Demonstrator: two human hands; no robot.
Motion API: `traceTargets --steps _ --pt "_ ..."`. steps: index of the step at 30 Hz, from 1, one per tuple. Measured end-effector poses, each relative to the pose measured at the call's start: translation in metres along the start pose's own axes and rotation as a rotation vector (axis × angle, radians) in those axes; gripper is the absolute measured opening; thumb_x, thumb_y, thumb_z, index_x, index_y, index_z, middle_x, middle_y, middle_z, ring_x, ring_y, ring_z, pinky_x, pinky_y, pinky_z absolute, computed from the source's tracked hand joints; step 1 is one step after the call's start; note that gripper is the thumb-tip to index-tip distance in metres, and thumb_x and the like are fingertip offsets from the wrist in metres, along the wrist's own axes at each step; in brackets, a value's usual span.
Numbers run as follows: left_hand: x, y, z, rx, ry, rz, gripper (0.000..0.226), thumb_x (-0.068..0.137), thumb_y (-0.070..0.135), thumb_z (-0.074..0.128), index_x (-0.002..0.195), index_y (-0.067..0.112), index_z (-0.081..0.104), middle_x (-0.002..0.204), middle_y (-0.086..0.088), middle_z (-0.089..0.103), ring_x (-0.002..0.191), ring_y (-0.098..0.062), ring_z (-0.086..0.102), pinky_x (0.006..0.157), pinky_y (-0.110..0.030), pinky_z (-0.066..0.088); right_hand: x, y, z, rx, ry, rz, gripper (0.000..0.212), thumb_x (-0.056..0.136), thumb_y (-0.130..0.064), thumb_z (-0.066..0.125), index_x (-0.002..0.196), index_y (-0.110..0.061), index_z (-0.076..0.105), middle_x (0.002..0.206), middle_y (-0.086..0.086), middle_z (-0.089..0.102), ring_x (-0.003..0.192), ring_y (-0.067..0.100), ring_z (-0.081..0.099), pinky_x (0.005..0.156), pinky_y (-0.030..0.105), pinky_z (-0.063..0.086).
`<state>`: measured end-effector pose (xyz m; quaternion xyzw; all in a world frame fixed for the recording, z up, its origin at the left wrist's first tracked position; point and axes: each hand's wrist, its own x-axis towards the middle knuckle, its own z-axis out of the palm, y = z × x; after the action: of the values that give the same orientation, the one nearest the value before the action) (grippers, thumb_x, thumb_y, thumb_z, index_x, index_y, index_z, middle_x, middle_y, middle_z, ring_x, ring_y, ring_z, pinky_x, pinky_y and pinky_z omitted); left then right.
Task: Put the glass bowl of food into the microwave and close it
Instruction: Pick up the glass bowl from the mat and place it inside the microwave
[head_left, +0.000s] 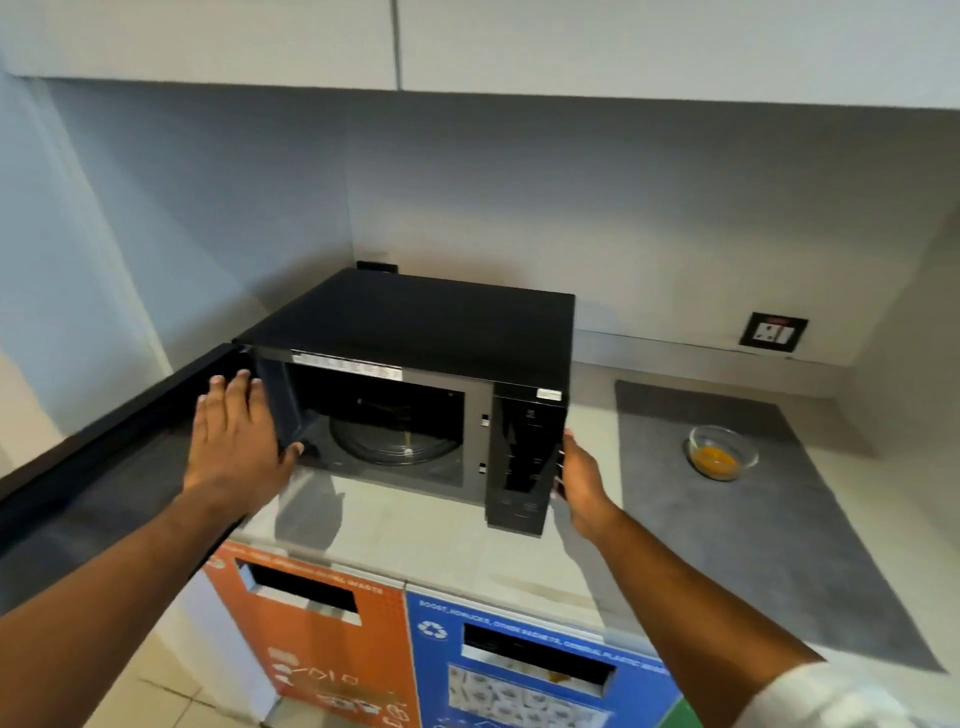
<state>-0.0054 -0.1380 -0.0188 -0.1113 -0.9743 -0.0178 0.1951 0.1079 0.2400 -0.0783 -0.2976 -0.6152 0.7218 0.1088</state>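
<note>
The counter (452, 545) ran along the wall, and the black microwave (415, 322) sat in its corner with the cavity showing and the glass turntable (395, 441) bare inside. Its door (104, 452) stood swung wide to the left. The left hand (236, 441) lay flat against the door's inner face, fingers spread, gripping nothing. The right hand (579, 475) pressed the microwave's right side beside the control panel (527, 457), palm in, fingers loosely extended and empty. Well off to the right, on the grey mat (753, 545), sat the glass bowl (723, 452) with its orange food, untouched. Judged from this, the door step was nearly done: it wanted pushing fully clear so the opening stayed free, with the right hand bracing the box against sliding. Then the bowl would need a level carry to the turntable's middle.
</note>
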Motion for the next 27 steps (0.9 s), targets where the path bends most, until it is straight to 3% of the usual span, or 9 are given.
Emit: traceTargets --steps 5,7,10,13,14,16,19,22,27 --pt "-0.007 0.125 -0.015 -0.189 0.066 0.279 0.079 0.079 0.043 0.07 0.141 0.003 0.041 0.143 -0.02 0.044 0.134 -0.04 0.037 0.113 -0.051 0.034 0.018 -0.002 -0.035 -0.136 0.028 0.003 0.03 0.104 -0.053 0.046 0.09 -0.027 0.052 0.081 -0.011 0.045 0.078 0.012 0.046 0.091 0.035 0.04" --pt "-0.018 0.182 -0.021 -0.325 0.04 0.358 0.057 0.082 0.042 0.066 0.129 0.013 0.052 0.121 -0.011 0.057 0.115 -0.033 0.052 0.094 -0.048 0.049 0.03 0.002 -0.061 -0.177 0.061 0.007 0.03 0.101 -0.057 0.048 0.086 -0.031 0.049 0.084 -0.008 0.047 0.084 0.018 0.048 0.092 0.04 0.041" --pt "-0.042 0.25 -0.02 -0.593 -0.096 0.431 0.032 0.087 0.045 0.057 0.115 0.03 0.058 0.093 0.008 0.065 0.09 -0.016 0.063 0.073 -0.036 0.053 0.036 0.007 -0.097 -0.218 0.076 -0.022 0.028 0.101 -0.055 0.051 0.088 -0.031 0.055 0.088 -0.006 0.055 0.099 0.025 0.052 0.093 0.039 0.042" --pt "-0.059 0.316 -0.002 -0.789 -0.263 0.501 0.034 0.086 0.052 0.052 0.115 0.035 0.058 0.096 0.013 0.071 0.086 -0.007 0.068 0.075 -0.032 0.057 0.05 0.019 -0.143 -0.175 0.107 -0.035 0.035 0.102 -0.046 0.053 0.112 -0.015 0.066 0.12 0.006 0.068 0.118 0.027 0.061 0.113 0.047 0.045" --pt "-0.062 0.338 0.008 -0.83 -0.301 0.504 0.037 0.086 0.053 0.051 0.117 0.034 0.059 0.101 0.013 0.072 0.089 -0.007 0.068 0.079 -0.032 0.058 0.056 0.023 -0.16 -0.171 0.127 -0.049 0.029 0.103 -0.04 0.054 0.108 -0.014 0.066 0.119 0.009 0.067 0.116 0.027 0.061 0.115 0.051 0.044" --pt "-0.063 0.375 0.031 -0.906 -0.352 0.464 0.039 0.087 0.051 0.056 0.119 0.029 0.06 0.112 0.009 0.071 0.101 -0.008 0.067 0.089 -0.033 0.056 0.065 0.027 -0.186 -0.164 0.186 -0.061 0.022 0.104 -0.031 0.056 0.086 -0.019 0.063 0.103 0.011 0.061 0.102 0.026 0.055 0.111 0.054 0.043" --pt "-0.056 0.424 0.065 -1.02 -0.453 0.284 0.037 0.088 0.041 0.064 0.119 0.019 0.062 0.12 -0.001 0.07 0.112 -0.018 0.066 0.098 -0.04 0.053 0.081 0.032 -0.223 -0.191 0.338 -0.071 0.038 0.103 -0.026 0.058 0.066 -0.018 0.056 0.082 0.015 0.054 0.083 0.026 0.05 0.083 0.047 0.043" --pt "-0.043 0.468 0.098 -1.104 -0.553 0.127 0.04 0.089 0.038 0.064 0.123 0.017 0.057 0.119 -0.003 0.069 0.111 -0.022 0.066 0.097 -0.035 0.052 0.1 0.04 -0.261 -0.214 0.449 -0.072 0.035 0.102 -0.027 0.058 0.071 -0.011 0.053 0.075 0.015 0.047 0.075 0.026 0.045 0.072 0.041 0.034" --pt "-0.027 0.528 0.136 -1.241 -0.701 -0.008 0.054 0.092 0.041 0.059 0.137 0.015 0.045 0.136 -0.01 0.06 0.118 -0.027 0.062 0.101 -0.039 0.05 0.139 0.04 -0.307 -0.228 0.495 -0.083 0.04 0.101 -0.03 0.056 0.067 -0.009 0.056 0.068 0.017 0.047 0.07 0.028 0.045 0.068 0.042 0.035"
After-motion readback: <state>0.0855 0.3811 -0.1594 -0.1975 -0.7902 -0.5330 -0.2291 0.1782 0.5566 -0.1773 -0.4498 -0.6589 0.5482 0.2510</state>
